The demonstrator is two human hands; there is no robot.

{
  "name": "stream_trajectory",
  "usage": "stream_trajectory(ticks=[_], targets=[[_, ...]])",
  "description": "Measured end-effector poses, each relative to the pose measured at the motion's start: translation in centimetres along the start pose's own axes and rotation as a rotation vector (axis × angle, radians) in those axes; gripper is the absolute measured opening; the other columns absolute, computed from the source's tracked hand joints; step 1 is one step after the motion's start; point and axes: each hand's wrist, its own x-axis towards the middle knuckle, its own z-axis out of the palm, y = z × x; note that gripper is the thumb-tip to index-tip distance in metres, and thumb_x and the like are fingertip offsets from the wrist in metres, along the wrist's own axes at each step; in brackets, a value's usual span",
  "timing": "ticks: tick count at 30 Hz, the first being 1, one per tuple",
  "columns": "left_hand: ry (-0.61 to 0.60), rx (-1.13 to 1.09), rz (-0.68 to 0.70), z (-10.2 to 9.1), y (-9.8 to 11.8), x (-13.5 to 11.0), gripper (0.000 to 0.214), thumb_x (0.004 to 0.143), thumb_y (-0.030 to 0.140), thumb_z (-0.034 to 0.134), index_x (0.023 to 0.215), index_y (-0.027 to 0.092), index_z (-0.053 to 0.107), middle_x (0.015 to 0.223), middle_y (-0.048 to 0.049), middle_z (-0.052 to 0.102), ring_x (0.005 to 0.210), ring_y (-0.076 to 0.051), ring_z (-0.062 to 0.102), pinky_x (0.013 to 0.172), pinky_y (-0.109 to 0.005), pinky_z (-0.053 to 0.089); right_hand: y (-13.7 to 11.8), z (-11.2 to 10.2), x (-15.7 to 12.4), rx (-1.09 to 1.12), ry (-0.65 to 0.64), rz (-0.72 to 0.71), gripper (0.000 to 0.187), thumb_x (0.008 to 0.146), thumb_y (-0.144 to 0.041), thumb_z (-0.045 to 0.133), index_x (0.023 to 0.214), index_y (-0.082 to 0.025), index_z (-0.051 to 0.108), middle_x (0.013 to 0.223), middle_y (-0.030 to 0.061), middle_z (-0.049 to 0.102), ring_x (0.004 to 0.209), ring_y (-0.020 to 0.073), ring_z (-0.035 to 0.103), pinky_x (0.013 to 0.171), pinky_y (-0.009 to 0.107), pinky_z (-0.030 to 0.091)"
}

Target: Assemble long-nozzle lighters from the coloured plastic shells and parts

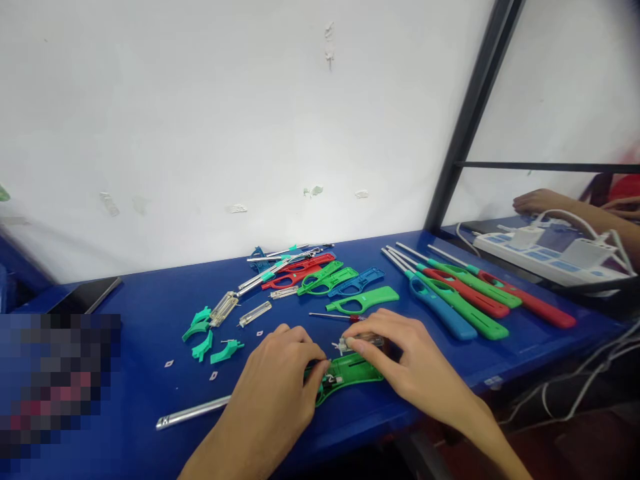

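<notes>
Bent over an opened green lighter shell (354,369), my left hand (280,373) is closed, thumb and forefinger pinched at its front part, beside a small black-and-metal piece and wire. A long metal tube (193,411) sticks out to the left from under this hand. My right hand (405,353) grips a clear fuel tank (371,341) just above the shell's rear end, a pale valve end showing at its fingertips. Behind the right fingers lies a thin screwdriver (327,316) with a red handle. My palm hides part of the tank.
Green, red and blue half-shells (327,277) and tubes lie at the back. Several assembled lighters (450,300) rest at right. Left are clear tanks (256,313), teal triggers (203,347) and a dark phone (103,293). Beyond a black frame: a power strip (530,257) and another person's hand (543,200).
</notes>
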Motion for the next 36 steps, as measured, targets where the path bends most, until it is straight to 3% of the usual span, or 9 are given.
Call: stream_trajectory(ticks=[4, 9, 13, 16, 22, 36], targets=[[0.003, 0.011, 0.006, 0.3, -0.3, 0.0, 0.026, 0.100, 0.014, 0.058, 0.087, 0.025, 0.077, 0.090, -0.0018, 0.075, 0.083, -0.023, 0.068, 0.076, -0.036, 0.047, 0.1, -0.1, -0.1, -0.001, -0.006, -0.013, 0.021, 0.107, -0.036, 0.063, 0.101, -0.028, 0.081, 0.099, 0.0014, 0.081, 0.091, 0.0217, 0.071, 0.085, 0.033, 0.052], [0.065, 0.000, 0.014, 1.2, -1.0, -0.8, 0.026, 0.104, 0.015, 0.048, 0.094, 0.023, 0.070, 0.093, -0.0024, 0.073, 0.086, -0.023, 0.068, 0.084, -0.040, 0.050, 0.0, 0.1, 0.1, -0.036, -0.016, -0.035, 0.029, 0.110, -0.037, 0.057, 0.094, -0.024, 0.078, 0.090, 0.0029, 0.078, 0.085, 0.0210, 0.068, 0.081, 0.032, 0.050], [0.133, -0.005, -0.004, 1.9, -1.1, -1.6, 0.023, 0.104, 0.017, 0.045, 0.100, 0.024, 0.067, 0.098, -0.0037, 0.073, 0.091, -0.026, 0.067, 0.090, -0.046, 0.050, -0.2, 0.3, 0.4, -0.096, -0.015, -0.038, 0.049, 0.114, -0.038, 0.048, 0.069, -0.021, 0.057, 0.069, -0.0009, 0.059, 0.067, 0.0157, 0.055, 0.066, 0.031, 0.038], [0.206, -0.023, 0.011, 2.3, -0.8, -2.0, 0.021, 0.102, 0.016, 0.047, 0.101, 0.024, 0.066, 0.098, -0.0037, 0.075, 0.091, -0.026, 0.068, 0.086, -0.045, 0.052, -0.3, 0.5, 0.6, -0.103, -0.017, -0.021, 0.052, 0.114, -0.039, 0.046, 0.066, -0.021, 0.047, 0.065, -0.0026, 0.051, 0.062, 0.0141, 0.049, 0.063, 0.032, 0.032], [0.345, -0.045, 0.101, 2.7, -0.7, -2.2, 0.022, 0.101, 0.014, 0.052, 0.101, 0.025, 0.070, 0.096, -0.0018, 0.077, 0.087, -0.024, 0.069, 0.082, -0.041, 0.053, -0.5, 1.2, 0.7, -0.130, -0.054, 0.028, 0.057, 0.115, -0.043, 0.042, 0.063, -0.021, 0.047, 0.061, -0.0023, 0.053, 0.058, 0.0142, 0.050, 0.063, 0.032, 0.032], [0.347, -0.044, 0.128, 2.7, -0.7, -2.1, 0.020, 0.101, 0.014, 0.054, 0.099, 0.024, 0.071, 0.096, -0.0016, 0.076, 0.086, -0.024, 0.068, 0.081, -0.042, 0.052, -0.4, 1.1, 0.8, -0.080, -0.023, 0.045, 0.056, 0.114, -0.043, 0.043, 0.064, -0.021, 0.051, 0.062, -0.0026, 0.056, 0.059, 0.0146, 0.050, 0.064, 0.031, 0.029]])
